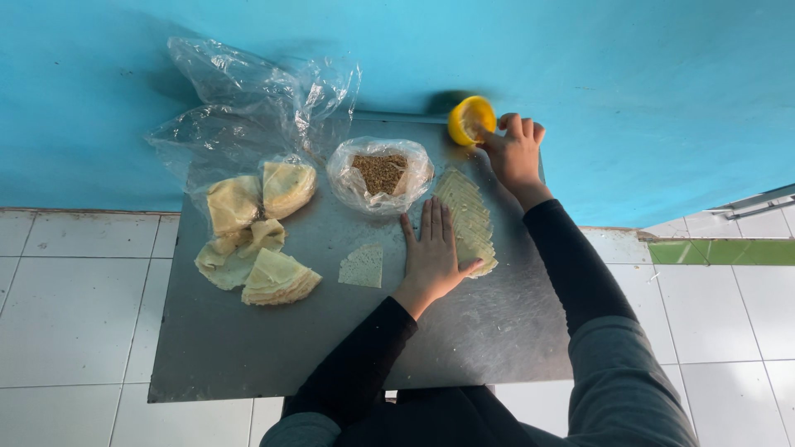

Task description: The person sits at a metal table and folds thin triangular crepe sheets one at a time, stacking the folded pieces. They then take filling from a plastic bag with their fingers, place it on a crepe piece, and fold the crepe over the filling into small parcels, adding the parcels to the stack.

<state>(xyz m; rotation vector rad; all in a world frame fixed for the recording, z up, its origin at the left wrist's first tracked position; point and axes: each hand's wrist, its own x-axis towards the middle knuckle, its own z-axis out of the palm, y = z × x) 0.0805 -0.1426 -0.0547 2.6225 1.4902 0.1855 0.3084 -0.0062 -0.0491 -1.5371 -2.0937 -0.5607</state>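
Head view looks straight down on a grey metal worktop point(248, 348) set against a blue wall, with white floor tiles on either side. Near the middle of the frame the left hand point(432, 252) lies flat, palm down, fingers straight and close together, thumb spread out to the right. It rests on the metal at the left edge of a long row of thin, pale wrapper sheets point(466, 217), overlapped like shingles; the thumb touches the row's lower end. The row's long axis runs from the upper middle of the frame down and slightly right, roughly parallel to the left hand's fingers, so the sheets lie immediately right of that hand.

At the row's far, upper end, the right hand point(515, 149) is curled around a small yellow cup point(471, 121) near the worktop's back edge, by the wall; the cup is blurred and what it holds cannot be made out. That hand is above the row, not on it, so the left hand is the nearer one to the sheets.

Left of the row sit a clear bag of brown filling point(381, 174), one loose wrapper square point(363, 266), and, further left, folded wrapper stacks point(252, 240) beside an empty crumpled plastic bag point(248, 99).
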